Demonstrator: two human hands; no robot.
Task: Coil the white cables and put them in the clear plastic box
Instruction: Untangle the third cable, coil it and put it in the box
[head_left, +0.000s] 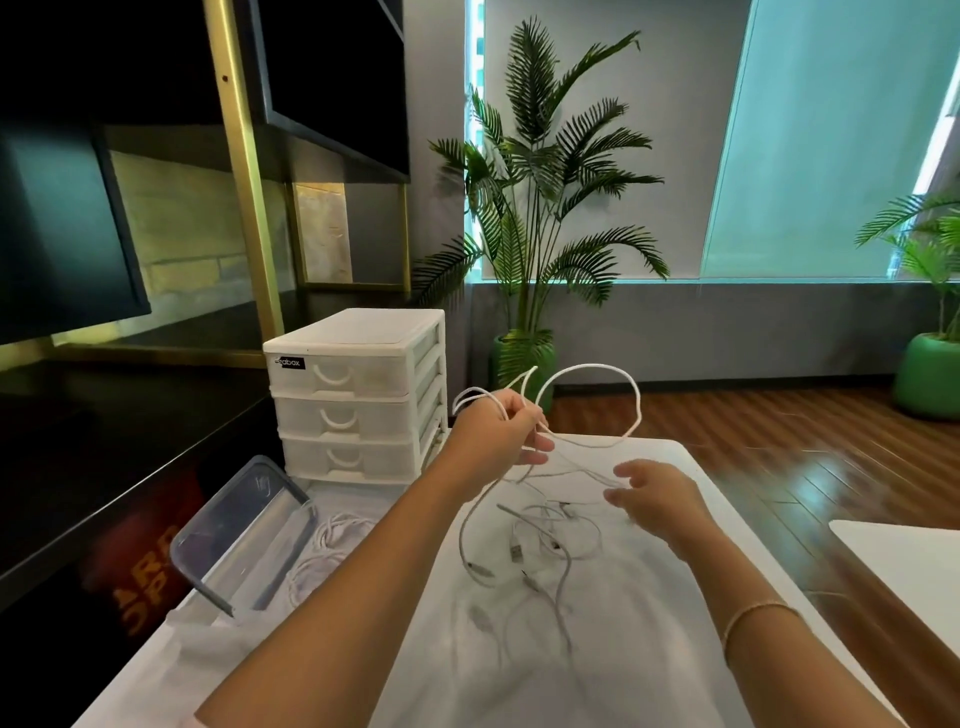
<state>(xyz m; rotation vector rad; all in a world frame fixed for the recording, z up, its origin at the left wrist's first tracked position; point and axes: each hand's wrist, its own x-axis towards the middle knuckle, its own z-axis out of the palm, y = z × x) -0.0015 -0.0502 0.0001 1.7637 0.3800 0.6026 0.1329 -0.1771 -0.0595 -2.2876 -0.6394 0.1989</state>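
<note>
Head view: clear box (244, 535) holds coiled cables (332, 540); left hand (498, 436) grips white cable (587, 374); right hand (654, 499) relaxed.

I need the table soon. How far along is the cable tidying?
Partly done. Some coiled cables already lie in or beside the clear plastic box; I cannot tell which. In hand: the left hand holds a looped white cable, and the right hand reaches for its strand. Left: the tangled pile on the table.

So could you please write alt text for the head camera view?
A person's left hand holds a looping white cable above a white table, while the right hand reaches toward tangled cables. A clear plastic box and white drawer unit stand left.
</note>
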